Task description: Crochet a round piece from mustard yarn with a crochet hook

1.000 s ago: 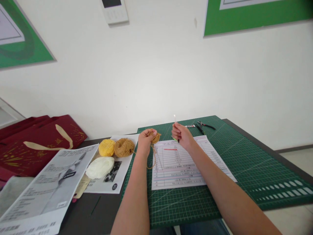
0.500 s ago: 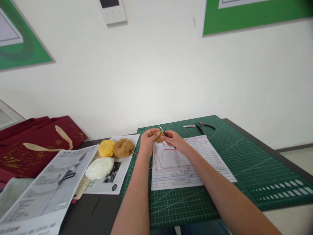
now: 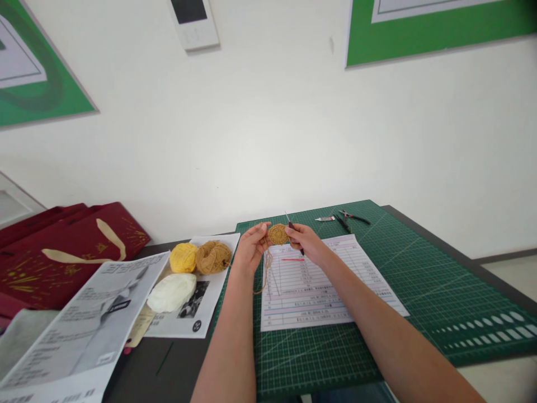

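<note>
A round, tan crocheted piece (image 3: pixel 278 234) is held up between my two hands, its flat face showing. My left hand (image 3: pixel 253 243) pinches its left edge, and a loose strand of tan yarn (image 3: pixel 265 274) hangs below those fingers. On the other side, my right hand (image 3: pixel 305 240) is closed round the dark handle of a crochet hook (image 3: pixel 291 225), with fingertips at the piece's right edge. The hook's metal tip points up. Under the hands lies a printed sheet (image 3: pixel 314 302) with a red, thin stick (image 3: pixel 292 259) on it.
A green cutting mat (image 3: pixel 403 280) bears a small tube (image 3: pixel 325 219) and pliers (image 3: pixel 356 217) at the back. To the left are yellow yarn (image 3: pixel 183 258), tan yarn (image 3: pixel 213 257), white yarn (image 3: pixel 172 293), papers (image 3: pixel 79 324) and dark red bags (image 3: pixel 84 246).
The crocheted piece now shows flat and unobscured between the hands. My left hand has shifted left and opened out a little; the hook has moved right and stands more upright.
</note>
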### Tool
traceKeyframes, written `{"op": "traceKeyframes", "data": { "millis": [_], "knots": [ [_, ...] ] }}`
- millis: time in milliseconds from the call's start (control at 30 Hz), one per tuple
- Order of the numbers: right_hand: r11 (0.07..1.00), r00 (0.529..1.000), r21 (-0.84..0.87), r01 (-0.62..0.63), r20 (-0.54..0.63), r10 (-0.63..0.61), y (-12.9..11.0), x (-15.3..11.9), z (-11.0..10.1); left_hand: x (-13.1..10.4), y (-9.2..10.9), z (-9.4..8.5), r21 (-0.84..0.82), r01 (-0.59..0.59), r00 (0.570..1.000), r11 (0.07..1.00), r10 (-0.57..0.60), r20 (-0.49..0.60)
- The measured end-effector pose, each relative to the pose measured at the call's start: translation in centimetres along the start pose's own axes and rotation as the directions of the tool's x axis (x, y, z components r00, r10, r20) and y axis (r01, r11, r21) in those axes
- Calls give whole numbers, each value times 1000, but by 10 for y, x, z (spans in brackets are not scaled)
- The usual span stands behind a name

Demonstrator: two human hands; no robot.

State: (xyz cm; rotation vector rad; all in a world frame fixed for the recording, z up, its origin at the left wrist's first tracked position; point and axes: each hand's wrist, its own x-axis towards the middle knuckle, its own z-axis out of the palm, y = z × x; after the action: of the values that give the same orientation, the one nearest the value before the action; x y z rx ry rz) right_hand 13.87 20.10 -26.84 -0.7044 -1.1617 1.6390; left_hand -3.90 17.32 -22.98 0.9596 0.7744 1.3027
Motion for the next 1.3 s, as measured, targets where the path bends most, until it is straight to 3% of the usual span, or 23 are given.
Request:
{"op": "traceKeyframes", "data": {
  "millis": [200, 367, 1000, 1300],
  "knots": [
    [1000, 1000, 25, 17, -27, -17, 1, 1, 0, -7, 3, 6, 42, -6, 995, 999, 2, 101],
    [1000, 999, 18, 21, -44, -20, 1, 1, 0, -8, 3, 6, 61, -29, 992, 998, 21, 122],
    [990, 998, -137, 34, -54, -42, 3, 2, 1, -4, -1, 4, 150, -75, 994, 986, 62, 88],
    [949, 997, -315, 33, -52, -52, 4, 2, 1, -1, -8, 1, 279, -102, 994, 955, 87, 66]
  ]
}}
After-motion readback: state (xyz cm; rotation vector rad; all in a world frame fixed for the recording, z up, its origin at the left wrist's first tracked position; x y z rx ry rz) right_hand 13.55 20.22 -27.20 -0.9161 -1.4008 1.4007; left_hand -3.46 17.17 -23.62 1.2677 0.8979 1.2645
